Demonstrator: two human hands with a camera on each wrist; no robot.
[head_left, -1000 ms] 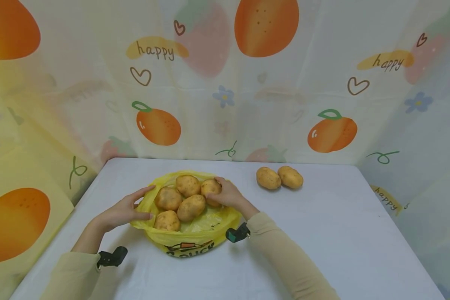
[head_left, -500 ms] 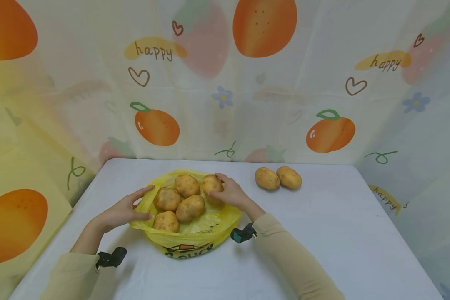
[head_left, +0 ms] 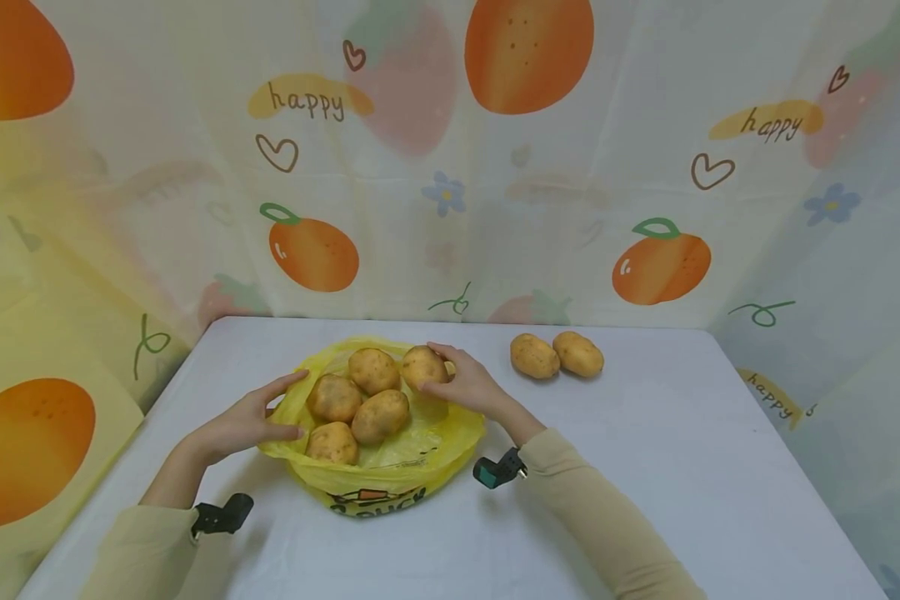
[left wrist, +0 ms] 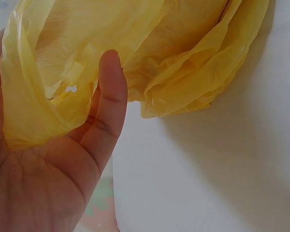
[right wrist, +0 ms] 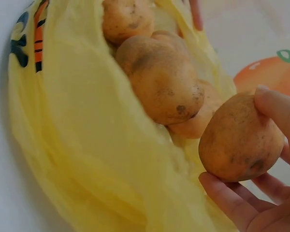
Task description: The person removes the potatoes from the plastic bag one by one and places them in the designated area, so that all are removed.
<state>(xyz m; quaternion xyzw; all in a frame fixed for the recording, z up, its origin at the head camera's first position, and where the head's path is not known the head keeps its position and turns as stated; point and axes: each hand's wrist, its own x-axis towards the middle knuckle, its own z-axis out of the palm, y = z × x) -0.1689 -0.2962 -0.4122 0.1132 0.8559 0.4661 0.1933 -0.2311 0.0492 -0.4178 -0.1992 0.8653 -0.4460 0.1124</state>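
Note:
A yellow plastic bag point(head_left: 450, 442) stands wide at the mouth on the table, with several potatoes inside, among them a potato point(head_left: 380, 417) near the middle. At its left rim, my left hand point(head_left: 243, 423) holds the bag's edge between thumb and fingers; in the left wrist view the thin plastic folds over the palm. My right hand point(head_left: 471, 383) grips a potato point(right wrist: 241, 137) over the bag's back right rim. In the right wrist view, thumb and fingertips press on opposite sides of that potato, which appears apart from the others.
Two more potatoes, a left one point(head_left: 534, 356) and a right one point(head_left: 579, 354), lie side by side at the back of the white table point(head_left: 645, 450). A fruit-printed curtain point(head_left: 555, 200) hangs behind the table.
My right hand has lifted its potato slightly up from among the others, and the right forearm has shifted to the right. The left hand keeps its place on the bag.

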